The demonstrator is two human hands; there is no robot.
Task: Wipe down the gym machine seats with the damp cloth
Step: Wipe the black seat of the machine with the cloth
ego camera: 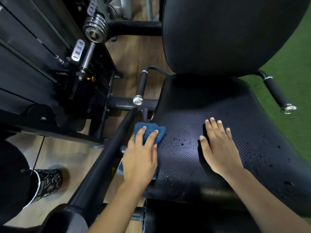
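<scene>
Only readable text I get: digits "1 2 3 4" on a small silver tag (77,50) on the machine frame, beside the chrome bar under the weight plates (95,27). A second similar tag (92,7) higher up is too blurred to read. White print on the dark cup (48,181) on the floor is illegible.

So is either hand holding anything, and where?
The left hand presses the blue cloth from on top at the seat's left edge; the right hand holds nothing.
</scene>
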